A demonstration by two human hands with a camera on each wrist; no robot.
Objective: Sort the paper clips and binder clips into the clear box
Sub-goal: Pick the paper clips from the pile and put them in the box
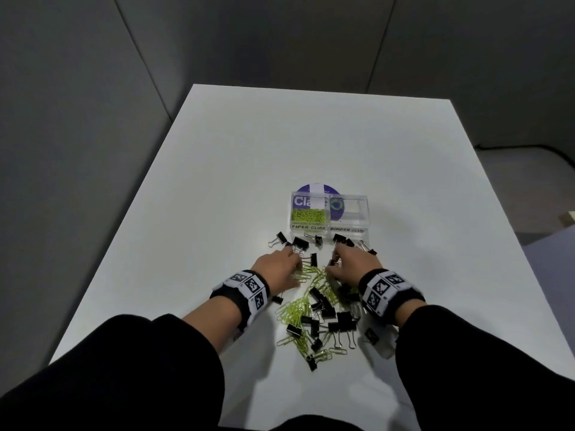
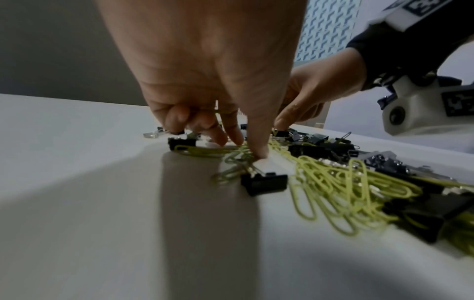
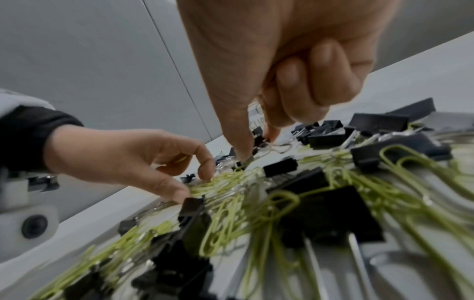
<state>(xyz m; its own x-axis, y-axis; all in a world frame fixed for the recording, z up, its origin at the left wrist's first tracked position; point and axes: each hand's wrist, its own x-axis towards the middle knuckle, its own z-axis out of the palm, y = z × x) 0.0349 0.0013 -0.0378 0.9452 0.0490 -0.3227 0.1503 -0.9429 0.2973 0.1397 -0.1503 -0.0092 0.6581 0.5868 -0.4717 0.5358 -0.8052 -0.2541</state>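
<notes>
The clear box (image 1: 367,213) stands at mid table with two labelled compartments. Its left one holds green paper clips (image 1: 309,215); the right one looks empty. A mixed pile of green paper clips (image 1: 294,307) and black binder clips (image 1: 343,320) lies in front of it. My left hand (image 2: 246,147) is at the pile's far left, thumb and curled fingers pinching green paper clips (image 2: 205,151) against the table. My right hand (image 3: 257,142) is beside it, thumb and forefinger pinching a small black binder clip (image 3: 259,132).
A purple round disc (image 1: 317,189) lies behind the box. Loose binder clips (image 1: 300,243) are scattered between the box and my hands. The white table (image 1: 217,188) has bare surface at left and far back; grey walls surround it.
</notes>
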